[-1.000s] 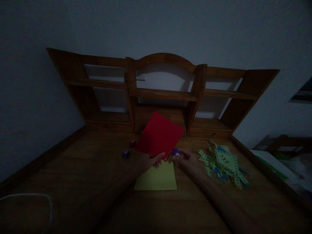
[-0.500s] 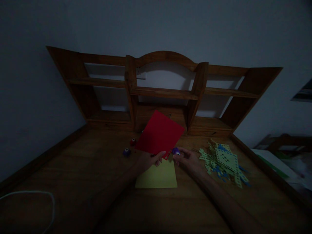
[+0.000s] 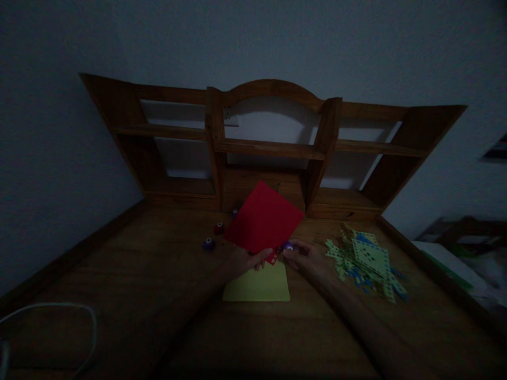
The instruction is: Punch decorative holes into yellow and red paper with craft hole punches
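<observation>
My left hand (image 3: 245, 259) pinches the near corner of a red paper sheet (image 3: 263, 217) and holds it tilted up above the wooden desk (image 3: 166, 295). My right hand (image 3: 307, 257) is closed around a small purple paper punch (image 3: 288, 246), pressed at the red sheet's near right corner, where a few small holes show. A yellow sheet (image 3: 257, 285) lies flat on the desk just under both hands.
A red punch (image 3: 218, 228) and a purple punch (image 3: 208, 243) sit left of the red sheet, a small blue object (image 3: 235, 212) behind. A pile of punched green and blue paper (image 3: 366, 261) lies right. A wooden shelf unit (image 3: 269, 148) lines the back. A white cable (image 3: 59, 316) loops at near left.
The right hand with the punch has moved slightly left against the red sheet's corner. The view has shifted a little; the left hand still holds the sheet.
</observation>
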The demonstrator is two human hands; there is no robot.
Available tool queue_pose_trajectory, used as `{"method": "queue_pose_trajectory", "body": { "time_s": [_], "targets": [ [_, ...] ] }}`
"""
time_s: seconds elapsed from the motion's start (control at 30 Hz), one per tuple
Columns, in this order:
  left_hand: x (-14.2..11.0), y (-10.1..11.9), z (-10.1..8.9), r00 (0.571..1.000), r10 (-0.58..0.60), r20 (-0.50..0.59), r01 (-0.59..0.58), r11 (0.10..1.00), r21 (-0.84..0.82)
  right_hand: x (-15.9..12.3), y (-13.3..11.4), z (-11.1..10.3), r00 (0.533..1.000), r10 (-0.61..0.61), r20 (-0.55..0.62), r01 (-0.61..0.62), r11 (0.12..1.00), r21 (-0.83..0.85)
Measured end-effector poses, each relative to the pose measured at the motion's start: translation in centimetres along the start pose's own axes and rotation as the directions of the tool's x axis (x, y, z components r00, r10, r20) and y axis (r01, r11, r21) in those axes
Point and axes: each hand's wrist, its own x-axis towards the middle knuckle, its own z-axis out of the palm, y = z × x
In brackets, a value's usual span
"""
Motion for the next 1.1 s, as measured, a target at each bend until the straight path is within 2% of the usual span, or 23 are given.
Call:
{"method": "queue_pose_trajectory", "body": {
  "time_s": [0.17, 0.37, 0.5, 0.63, 1.1],
  "targets": [
    [-0.3, 0.5, -0.2, 1.0, -0.004, 0.01, 0.004, 1.0, -0.019, -0.1, 0.0, 0.3, 0.999, 0.026, 0.02, -0.027, 0.999, 0.042],
    [-0.3, 0.0, -0.1, 0.998, -0.026, 0.061, 0.028, 0.999, -0.032, -0.1, 0.3, 0.8, 0.996, 0.035, 0.085, -0.048, 0.987, 0.152],
    [-0.3, -0.1, -0.2, 0.996, -0.04, 0.084, 0.042, 0.999, -0.014, -0.2, 0.2, 0.7, 0.994, 0.059, 0.092, -0.069, 0.991, 0.117],
    [-0.2, -0.3, -0.4, 0.995, -0.019, 0.099, 0.021, 0.999, -0.023, -0.3, -0.1, 0.7, 0.996, 0.028, 0.083, -0.034, 0.998, 0.061],
    [-0.2, -0.8, -0.3, 0.993, -0.054, 0.107, 0.056, 0.998, -0.017, -0.3, -0.4, 0.8, 0.995, 0.063, 0.083, -0.069, 0.995, 0.078]
  ]
}}
